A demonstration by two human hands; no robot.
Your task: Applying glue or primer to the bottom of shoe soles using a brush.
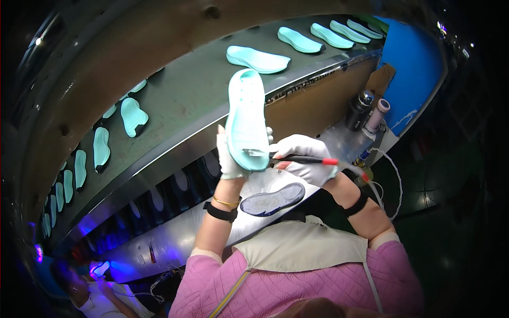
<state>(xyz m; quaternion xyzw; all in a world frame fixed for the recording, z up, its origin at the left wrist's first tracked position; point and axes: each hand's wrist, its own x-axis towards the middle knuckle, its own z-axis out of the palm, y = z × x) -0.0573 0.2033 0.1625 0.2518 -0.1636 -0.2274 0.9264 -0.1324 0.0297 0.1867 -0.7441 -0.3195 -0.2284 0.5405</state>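
Your gloved left hand [230, 159] is wrapped around the near part of a pale turquoise sole [246, 111], thumb on one edge and fingertips on the other; the sole stands raised, its inner face toward you, in front of the belt [177, 98]. Your gloved right hand [301, 151] pinches a black-handled tool [307, 158], whose tip lies over the sole's near end; whether it touches cannot be told. A grey sole-shaped piece [273, 200] lies on the bench [185, 236] below. Likely faults: should the left grip, confined to the near part, loosen, the far end could tilt and the tip stray across the rim; a tug on the pale tube [375, 195] behind the tool, apparently joined to it, could do likewise.
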